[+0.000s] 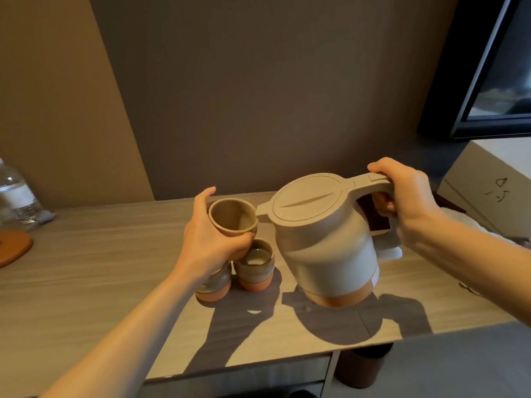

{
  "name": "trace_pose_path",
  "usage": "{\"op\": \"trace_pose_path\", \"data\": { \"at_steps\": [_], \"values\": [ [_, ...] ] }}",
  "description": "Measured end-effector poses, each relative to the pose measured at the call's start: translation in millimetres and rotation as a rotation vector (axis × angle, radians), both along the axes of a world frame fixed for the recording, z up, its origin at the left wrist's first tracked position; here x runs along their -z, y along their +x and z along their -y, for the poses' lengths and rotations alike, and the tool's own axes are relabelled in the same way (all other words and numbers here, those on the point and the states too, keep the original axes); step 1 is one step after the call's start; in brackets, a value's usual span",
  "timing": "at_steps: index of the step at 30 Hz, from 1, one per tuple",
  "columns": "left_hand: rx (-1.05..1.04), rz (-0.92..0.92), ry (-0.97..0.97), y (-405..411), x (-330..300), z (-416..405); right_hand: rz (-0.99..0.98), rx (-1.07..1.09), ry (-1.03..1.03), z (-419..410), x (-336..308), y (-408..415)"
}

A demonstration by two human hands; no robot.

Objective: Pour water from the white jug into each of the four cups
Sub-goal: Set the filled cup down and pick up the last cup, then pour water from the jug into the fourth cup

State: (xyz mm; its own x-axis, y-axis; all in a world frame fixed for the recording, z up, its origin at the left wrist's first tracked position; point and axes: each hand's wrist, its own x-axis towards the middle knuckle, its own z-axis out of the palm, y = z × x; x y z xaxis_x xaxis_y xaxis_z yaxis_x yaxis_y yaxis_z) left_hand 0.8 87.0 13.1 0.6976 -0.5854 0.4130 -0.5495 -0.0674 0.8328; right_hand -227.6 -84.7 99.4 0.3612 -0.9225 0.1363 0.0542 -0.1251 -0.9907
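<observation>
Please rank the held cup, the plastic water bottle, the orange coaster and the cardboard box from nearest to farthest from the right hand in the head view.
1. Cardboard box: just right of the right hand, which holds the white jug.
2. Held cup: left, at the jug's spout, in the left hand.
3. Plastic water bottle and orange coaster: far left edge, too close to call.

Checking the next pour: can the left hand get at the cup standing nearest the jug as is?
Probably not right away. The left hand is closed around a raised cup, directly above the standing cup. It would have to set that down first; otherwise nothing blocks it.
</observation>
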Motion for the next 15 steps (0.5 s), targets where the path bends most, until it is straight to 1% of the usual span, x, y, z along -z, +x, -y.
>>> {"op": "trace_pose_path", "data": {
  "at_steps": [5, 9, 15],
  "values": [
    [0.004, 0.085, 0.036, -20, 3, -17, -0.032, -0.032, -0.041, -12, -7, -2],
    [0.077, 0.175, 0.094, -33, 7, -27, -0.078, -0.055, -0.079, -18, -11, -1],
    [0.044, 0.237, 0.142, -42, 18, -30, -0.163, -0.079, -0.173, -23, -18, 9]
  ]
}}
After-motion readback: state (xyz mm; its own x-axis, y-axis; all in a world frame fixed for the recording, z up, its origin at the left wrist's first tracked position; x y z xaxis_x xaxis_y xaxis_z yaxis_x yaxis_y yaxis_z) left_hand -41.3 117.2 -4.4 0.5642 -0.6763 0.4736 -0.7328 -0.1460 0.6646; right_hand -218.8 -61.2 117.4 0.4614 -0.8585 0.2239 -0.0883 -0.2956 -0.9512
